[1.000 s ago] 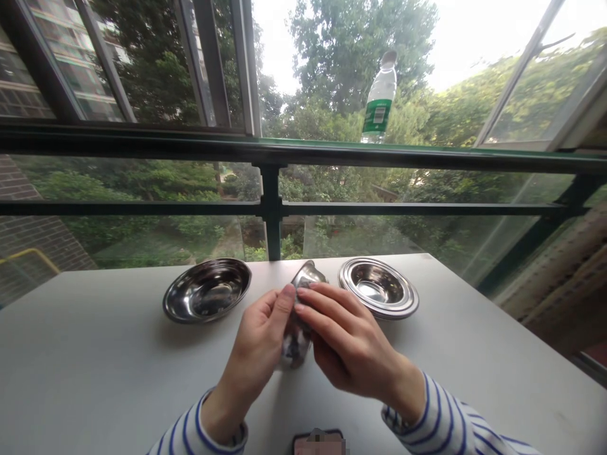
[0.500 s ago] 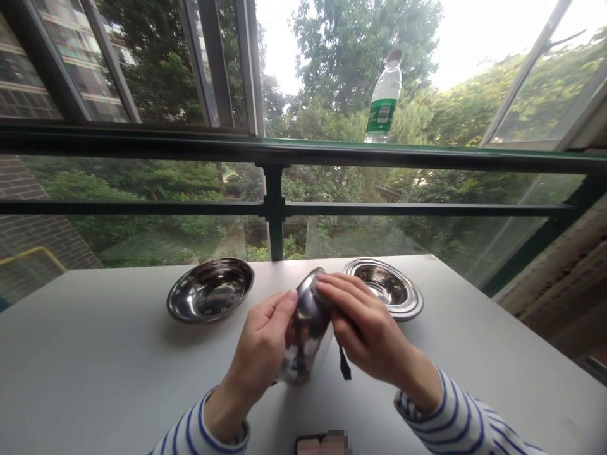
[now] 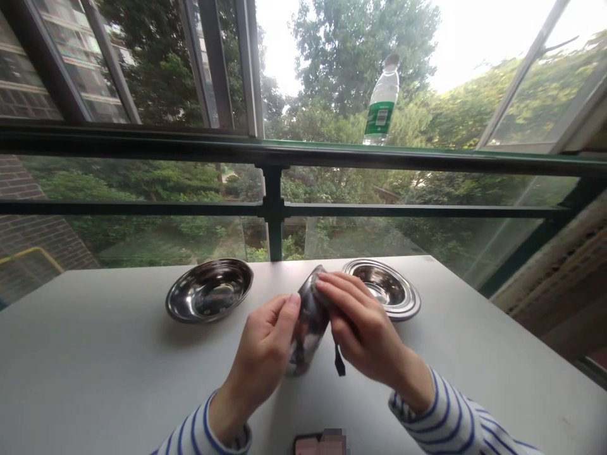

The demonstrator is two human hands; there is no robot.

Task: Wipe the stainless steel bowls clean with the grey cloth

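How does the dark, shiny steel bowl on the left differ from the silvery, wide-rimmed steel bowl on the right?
The left bowl has a thin rim; the right bowl has a broad, ringed one. The left bowl is unobstructed, while the right hand partly hides the right bowl. Both rest on the white table.

Blue-and-white striped long sleeves (image 3: 441,411)

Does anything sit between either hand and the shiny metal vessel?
Something grey seems pressed between the right hand's fingers and the metal vessel, too covered to identify. Nothing visible separates the left hand from it; the thumb lies against its side.
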